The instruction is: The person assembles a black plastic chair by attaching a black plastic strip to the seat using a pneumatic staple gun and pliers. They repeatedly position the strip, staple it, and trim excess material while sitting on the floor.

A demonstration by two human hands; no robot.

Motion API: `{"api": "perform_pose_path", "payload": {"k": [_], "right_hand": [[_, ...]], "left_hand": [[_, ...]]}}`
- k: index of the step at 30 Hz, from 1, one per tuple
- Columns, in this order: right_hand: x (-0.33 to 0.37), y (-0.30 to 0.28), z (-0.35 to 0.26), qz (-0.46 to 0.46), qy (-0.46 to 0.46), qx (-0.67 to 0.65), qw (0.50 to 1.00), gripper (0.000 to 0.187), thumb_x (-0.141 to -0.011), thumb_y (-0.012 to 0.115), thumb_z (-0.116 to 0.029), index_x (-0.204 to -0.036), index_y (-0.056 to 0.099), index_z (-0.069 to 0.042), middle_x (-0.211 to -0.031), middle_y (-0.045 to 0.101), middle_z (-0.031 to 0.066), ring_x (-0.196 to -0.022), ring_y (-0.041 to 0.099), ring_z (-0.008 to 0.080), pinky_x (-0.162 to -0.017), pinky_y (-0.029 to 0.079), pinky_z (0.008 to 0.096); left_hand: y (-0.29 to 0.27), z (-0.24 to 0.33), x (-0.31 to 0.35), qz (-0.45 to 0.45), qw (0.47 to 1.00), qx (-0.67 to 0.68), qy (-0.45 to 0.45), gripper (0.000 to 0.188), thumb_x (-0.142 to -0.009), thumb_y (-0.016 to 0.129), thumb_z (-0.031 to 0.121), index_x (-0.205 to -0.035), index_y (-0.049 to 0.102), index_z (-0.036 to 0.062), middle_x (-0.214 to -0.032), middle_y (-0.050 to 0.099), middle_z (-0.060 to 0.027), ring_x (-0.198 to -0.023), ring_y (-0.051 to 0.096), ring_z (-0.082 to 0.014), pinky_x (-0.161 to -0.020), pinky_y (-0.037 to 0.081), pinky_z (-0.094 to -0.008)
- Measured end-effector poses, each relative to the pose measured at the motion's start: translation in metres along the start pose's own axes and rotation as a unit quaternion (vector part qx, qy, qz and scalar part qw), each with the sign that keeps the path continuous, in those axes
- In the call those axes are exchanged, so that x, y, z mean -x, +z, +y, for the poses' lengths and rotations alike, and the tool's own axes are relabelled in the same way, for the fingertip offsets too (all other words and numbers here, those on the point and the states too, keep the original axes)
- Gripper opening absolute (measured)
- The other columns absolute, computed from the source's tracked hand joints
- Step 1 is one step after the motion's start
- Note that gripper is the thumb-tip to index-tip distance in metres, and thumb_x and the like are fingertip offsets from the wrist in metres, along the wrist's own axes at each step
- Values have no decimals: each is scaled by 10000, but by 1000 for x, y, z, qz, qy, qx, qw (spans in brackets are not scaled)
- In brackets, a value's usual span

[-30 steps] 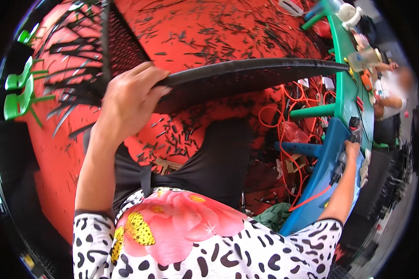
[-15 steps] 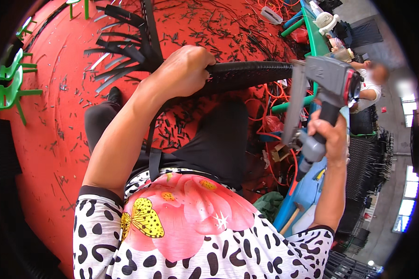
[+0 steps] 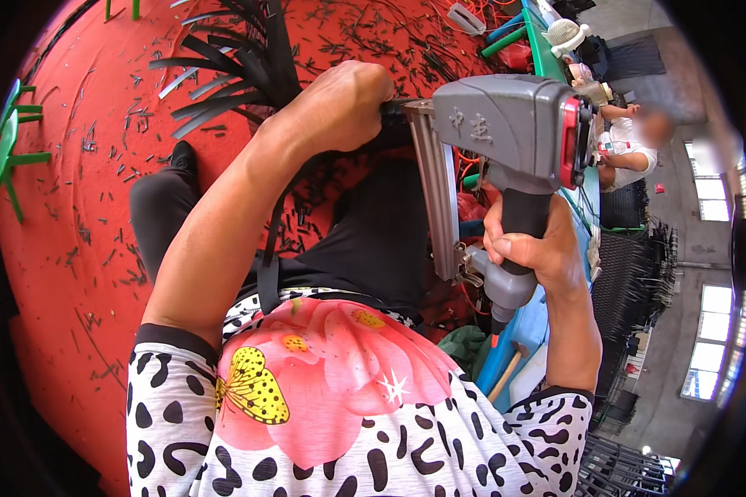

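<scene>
Just beside each other: left hand (image 3: pixel 344 108) and grey nail gun (image 3: pixel 506 124)

The left hand is clenched round the rim of a black piece (image 3: pixel 396 137), which sits between that fist and the nail gun, beyond the dark trousers (image 3: pixel 373 224). Loose black strips (image 3: pixel 232 74) fan out past the wrist toward the upper left. The right hand (image 3: pixel 539 240) wraps the nail gun's handle; the long magazine (image 3: pixel 438 190) has its upper end right by the rim, though whether it touches cannot be told. Leftward, red floor (image 3: pixel 83 248) spreads wide, littered with dark scraps, a green chair (image 3: pixel 7 149) standing well apart. Rightward, room is tighter: the edge of a blue table (image 3: pixel 529 323) runs near the right forearm (image 3: pixel 572 340), with a wooden handle (image 3: pixel 506 377) lying beside it.
</scene>
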State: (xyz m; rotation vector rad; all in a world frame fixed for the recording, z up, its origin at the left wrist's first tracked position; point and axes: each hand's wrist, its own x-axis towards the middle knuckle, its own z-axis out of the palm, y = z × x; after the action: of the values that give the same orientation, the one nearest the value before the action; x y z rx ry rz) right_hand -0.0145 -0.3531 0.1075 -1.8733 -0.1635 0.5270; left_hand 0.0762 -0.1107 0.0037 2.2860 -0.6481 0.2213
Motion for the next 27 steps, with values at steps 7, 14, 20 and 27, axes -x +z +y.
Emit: {"api": "perform_pose_path", "payload": {"k": [7,14,20,27], "right_hand": [[-9,-3,1,-27,11,18,999,230,-669,681,-82,-854,574,1,-714,577,46,-603,568,116,-552,445,262],[-12,3,-1,-14,20,14,1000,207,-681,675,-79,-845,580,4,-713,579,46,-595,575,116,-549,448,259],[-12,1,-7,-29,36,49,998,195,-690,666,-83,-835,581,15,-696,583,50,-574,579,124,-539,451,262],[-15,1,-21,-28,48,97,994,242,-728,655,-145,-887,578,20,-634,581,53,-549,562,118,-544,441,261]], "left_hand": [[4,-2,0,14,1000,3,0,233,-640,572,-49,-858,652,-46,-731,599,-240,-763,612,-398,-669,491,-419],[1,2,0,-5,1000,7,-23,182,-652,566,-47,-819,638,-45,-745,589,-248,-784,600,-404,-679,478,-429],[6,0,2,28,999,23,-10,145,-646,581,-39,-783,625,-48,-720,578,-247,-747,594,-412,-648,472,-431],[9,1,0,61,998,7,4,158,-635,602,-21,-788,632,-46,-695,564,-253,-716,591,-415,-622,469,-422]]}}
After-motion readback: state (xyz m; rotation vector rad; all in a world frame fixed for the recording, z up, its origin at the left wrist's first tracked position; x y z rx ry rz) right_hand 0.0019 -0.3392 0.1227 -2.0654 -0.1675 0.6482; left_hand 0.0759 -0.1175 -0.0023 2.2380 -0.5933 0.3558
